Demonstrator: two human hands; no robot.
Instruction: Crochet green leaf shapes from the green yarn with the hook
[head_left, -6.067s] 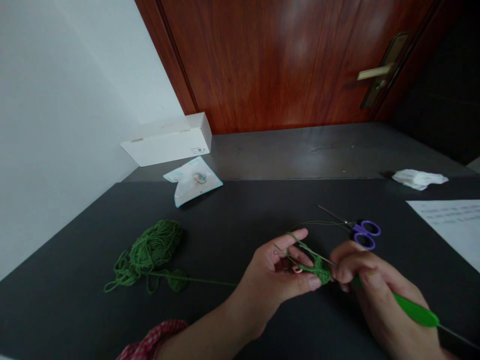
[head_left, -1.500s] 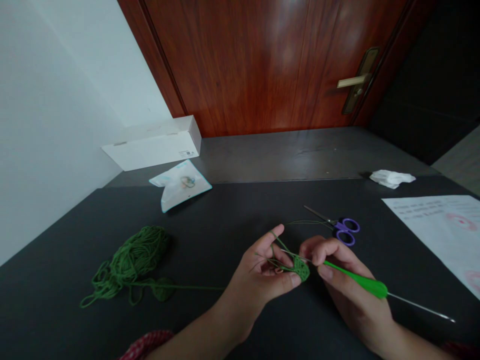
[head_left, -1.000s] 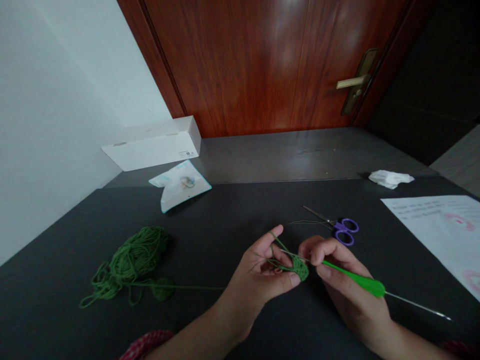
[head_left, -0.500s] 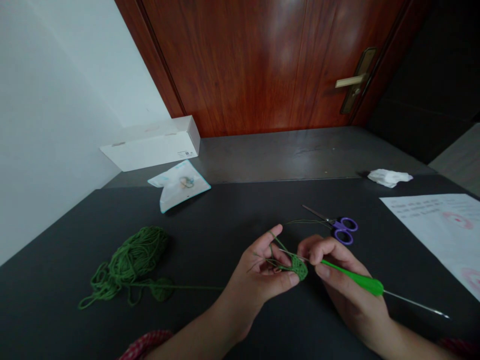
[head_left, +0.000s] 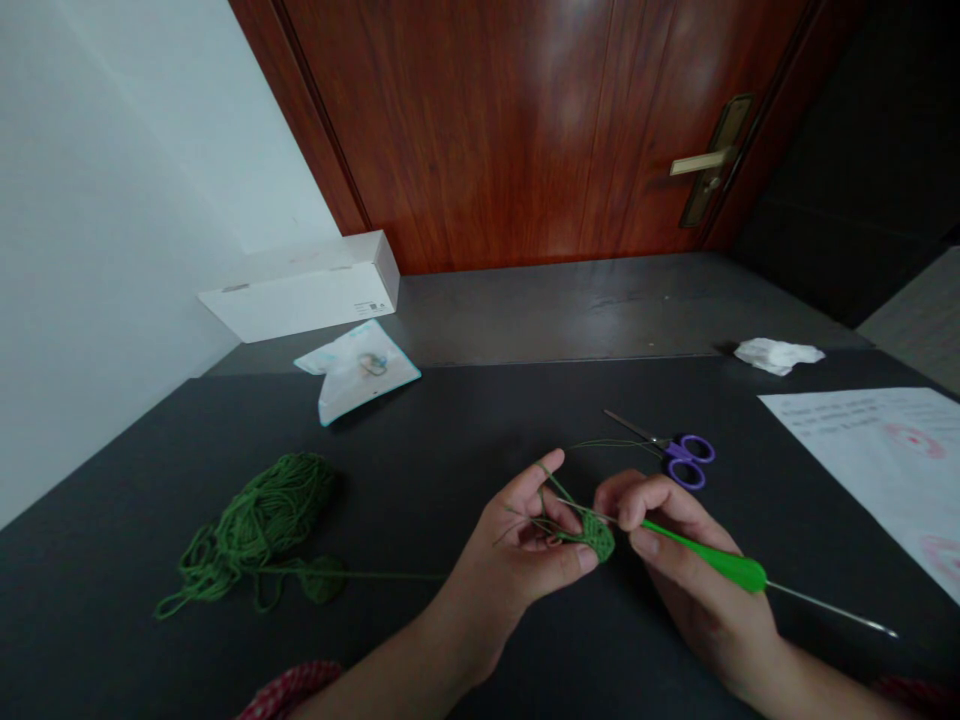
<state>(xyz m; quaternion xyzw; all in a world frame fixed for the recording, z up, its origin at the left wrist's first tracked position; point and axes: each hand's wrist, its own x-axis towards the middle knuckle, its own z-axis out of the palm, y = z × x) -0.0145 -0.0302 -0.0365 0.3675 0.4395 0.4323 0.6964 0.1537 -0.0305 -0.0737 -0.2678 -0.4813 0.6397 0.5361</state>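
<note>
Head view, looking down at a dark table (head_left: 450,420):

1. A small green crochet piece (head_left: 598,537) sits between the two hands, nearer the front edge of the table than the back.
2. The left hand (head_left: 517,545) pinches that piece with its thumb and fingers, and a bit of yarn goes over one finger.
3. The right hand (head_left: 697,575) grips a green crochet hook (head_left: 720,563). Its long line slants from the piece down to the right, and its thin metal end (head_left: 832,610) sticks out past the hand.
4. The hands are close together, almost touching, with the piece between them.
5. A green yarn strand (head_left: 375,575) runs left to a green yarn ball (head_left: 255,525), well apart from the hands.
6. Purple-handled scissors (head_left: 686,460) lie just beyond the right hand.
</note>
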